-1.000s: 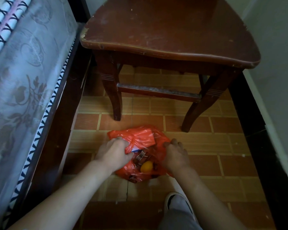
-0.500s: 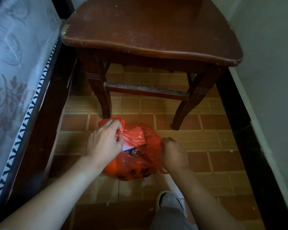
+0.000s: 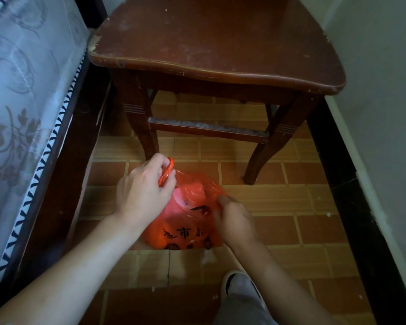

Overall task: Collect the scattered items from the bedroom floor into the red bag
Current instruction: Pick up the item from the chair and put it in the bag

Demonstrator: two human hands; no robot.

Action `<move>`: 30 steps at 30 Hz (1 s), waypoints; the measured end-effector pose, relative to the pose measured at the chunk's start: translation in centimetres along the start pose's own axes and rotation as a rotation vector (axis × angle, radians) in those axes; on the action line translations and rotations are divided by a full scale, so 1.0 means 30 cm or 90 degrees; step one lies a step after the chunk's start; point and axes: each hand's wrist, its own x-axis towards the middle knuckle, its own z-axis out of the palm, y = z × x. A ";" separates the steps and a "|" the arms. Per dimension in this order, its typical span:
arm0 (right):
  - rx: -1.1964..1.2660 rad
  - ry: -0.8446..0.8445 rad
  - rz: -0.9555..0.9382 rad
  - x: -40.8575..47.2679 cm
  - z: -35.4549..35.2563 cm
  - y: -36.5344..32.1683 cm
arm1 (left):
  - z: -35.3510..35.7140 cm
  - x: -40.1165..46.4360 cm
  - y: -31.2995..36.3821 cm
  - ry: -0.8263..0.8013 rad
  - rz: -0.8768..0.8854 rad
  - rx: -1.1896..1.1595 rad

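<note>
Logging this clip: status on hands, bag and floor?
Left hand shut on red bag handle. Right hand gripping bag's other side. No loose items visible on tiled floor. Chair just beyond.

Both bare forearms reach from the near edge toward the middle of the scene, the left from the near left corner, the right from near centre-right. The left hand (image 3: 142,193) is back-up, its fingers curled shut in a grip on a twisted red handle at its far side. The right hand (image 3: 234,221), slightly blurred, lies just right of the left and a little nearer, fingers bent inward and pinching the red plastic.
</note>
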 end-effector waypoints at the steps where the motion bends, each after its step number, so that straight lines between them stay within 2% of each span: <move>1: 0.087 0.000 0.014 -0.001 -0.011 -0.022 | 0.001 0.001 0.003 0.001 0.000 -0.004; 5: 0.407 0.019 0.039 -0.030 -0.059 -0.099 | -0.003 0.000 0.007 -0.005 0.014 -0.021; 10: 0.508 0.111 -0.060 -0.032 -0.167 -0.174 | -0.043 0.015 0.026 0.044 0.033 -0.044; 17: 0.509 0.230 -0.218 -0.046 -0.301 -0.251 | -0.119 0.041 0.071 0.139 0.097 -0.098; 20: 0.413 0.230 -0.241 -0.032 -0.274 -0.235 | -0.115 0.041 0.076 0.082 0.093 -0.092; 22: 0.350 0.209 -0.222 -0.026 -0.238 -0.220 | -0.093 0.035 0.062 0.014 0.057 -0.063; 24: 0.310 0.187 -0.195 -0.025 -0.216 -0.207 | -0.082 0.028 0.047 0.001 0.050 -0.041; 27: 0.321 0.228 -0.195 -0.031 -0.235 -0.214 | -0.101 0.038 0.049 0.059 0.082 -0.067; 30: 0.359 0.283 -0.250 -0.042 -0.280 -0.238 | -0.116 0.051 0.062 0.107 0.102 -0.092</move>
